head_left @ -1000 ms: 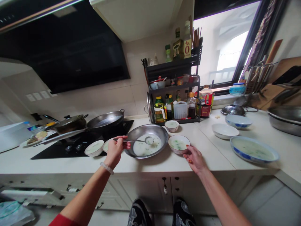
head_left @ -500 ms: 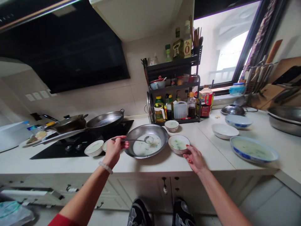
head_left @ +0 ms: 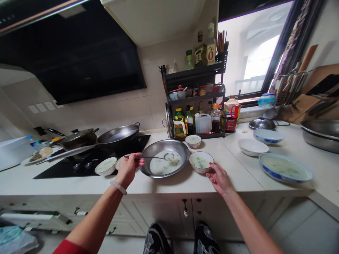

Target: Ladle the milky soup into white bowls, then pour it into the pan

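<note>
My left hand (head_left: 129, 167) is closed round the handle of a metal ladle (head_left: 168, 156). The ladle's bowl dips into pale soup with green bits, inside a wide steel basin (head_left: 182, 148) on the counter. Just right of the basin stands a small soup bowl (head_left: 201, 162), filled with the same soup. Thumb and fingers of my right hand (head_left: 219, 178) grip the near right side of that bowl. Behind it is another filled small bowl (head_left: 193, 141). To the left, a filled bowl (head_left: 105, 166) stands by the hob, and one more is partly hidden behind my left hand.
A wok (head_left: 118, 135) and a lidded pan (head_left: 76, 137) sit on the black hob (head_left: 63, 170). Behind the basin rises a black spice rack (head_left: 196, 97) with bottles. At right are a blue-rimmed soup dish (head_left: 286, 168), a white bowl (head_left: 253, 147) and steel basins (head_left: 321, 139).
The ladle's bowl has shifted very slightly to the right and now looks lower in the soup. My right hand stays on the small bowl.
</note>
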`<state>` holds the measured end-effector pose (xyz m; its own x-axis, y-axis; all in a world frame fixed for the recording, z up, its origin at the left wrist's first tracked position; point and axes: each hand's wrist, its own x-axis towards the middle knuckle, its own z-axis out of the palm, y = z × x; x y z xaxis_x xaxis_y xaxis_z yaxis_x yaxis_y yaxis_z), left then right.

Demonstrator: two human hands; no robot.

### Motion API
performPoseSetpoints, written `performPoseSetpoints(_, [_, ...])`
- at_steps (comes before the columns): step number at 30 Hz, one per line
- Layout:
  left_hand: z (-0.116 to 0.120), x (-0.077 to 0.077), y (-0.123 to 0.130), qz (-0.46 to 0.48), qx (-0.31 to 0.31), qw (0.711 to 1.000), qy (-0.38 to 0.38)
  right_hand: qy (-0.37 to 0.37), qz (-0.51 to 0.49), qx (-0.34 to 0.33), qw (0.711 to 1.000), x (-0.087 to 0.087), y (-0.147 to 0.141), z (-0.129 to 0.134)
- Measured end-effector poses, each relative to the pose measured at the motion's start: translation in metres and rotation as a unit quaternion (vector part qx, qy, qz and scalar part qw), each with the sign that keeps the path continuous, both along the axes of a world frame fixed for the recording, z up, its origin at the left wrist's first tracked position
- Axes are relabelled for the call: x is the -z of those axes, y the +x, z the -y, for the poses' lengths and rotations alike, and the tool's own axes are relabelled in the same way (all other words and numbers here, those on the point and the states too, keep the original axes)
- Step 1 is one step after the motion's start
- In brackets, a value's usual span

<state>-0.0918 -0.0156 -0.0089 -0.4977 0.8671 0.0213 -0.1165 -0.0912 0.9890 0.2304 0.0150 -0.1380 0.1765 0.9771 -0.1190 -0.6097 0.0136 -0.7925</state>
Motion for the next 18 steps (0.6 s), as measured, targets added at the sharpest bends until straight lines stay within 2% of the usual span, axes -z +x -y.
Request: performPoseSetpoints(18, [-0.0032, -0.0016, 0.003, 0.002, 0.0, 1.0, -0.003, 0.002, -0.003, -0.002, 1.0, -0.0016, -0.0011, 0.0005])
